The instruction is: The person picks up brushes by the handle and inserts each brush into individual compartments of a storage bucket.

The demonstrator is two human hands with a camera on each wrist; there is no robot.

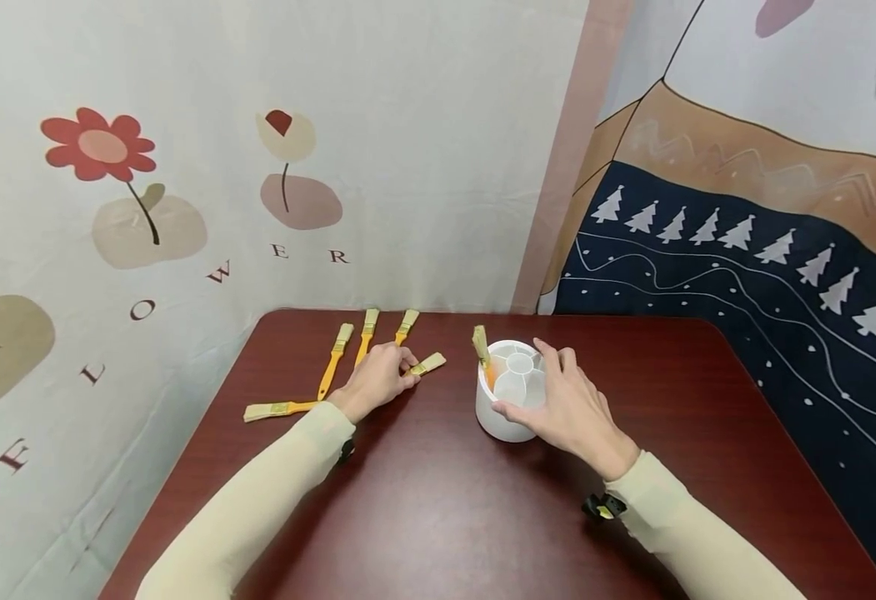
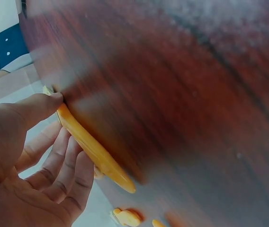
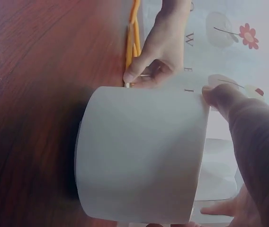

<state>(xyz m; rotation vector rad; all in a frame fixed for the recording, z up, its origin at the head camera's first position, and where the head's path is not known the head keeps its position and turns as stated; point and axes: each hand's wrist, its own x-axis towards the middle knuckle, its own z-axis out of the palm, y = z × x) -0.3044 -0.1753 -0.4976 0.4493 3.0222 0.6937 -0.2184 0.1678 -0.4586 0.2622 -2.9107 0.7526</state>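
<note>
My left hand (image 1: 377,379) is a little left of the middle of the head picture, low on the dark red table (image 1: 438,508). My fingers are curled round a yellow brush (image 1: 426,364) and pinch it. The brush lies flat, and its pale hairy end pokes out to the right of my hand. In the left wrist picture my thumb (image 2: 32,109) presses on top of the yellow handle (image 2: 94,151), and my other fingers sit under it. That picture is a bit blurry.

My right hand (image 1: 568,408) is just right of the middle of the head picture. It holds a white round pot (image 1: 508,387). My thumb is on the near side of the pot and my fingers reach over its far rim. In the right wrist picture the pot fills the middle, and my thumb (image 3: 219,97) touches its top edge at the upper right.

The pot has little rooms inside it. One brush (image 1: 482,350) already stands in the pot, in the room on the left side, with its hairy end up.

Three more brushes (image 1: 366,337) lie side by side behind my left hand, near the back edge of the table. One other brush (image 1: 276,409) lies flat to the left of my left wrist.

Behind the table hangs a cloth with a red flower (image 1: 98,146) at the upper left.
</note>
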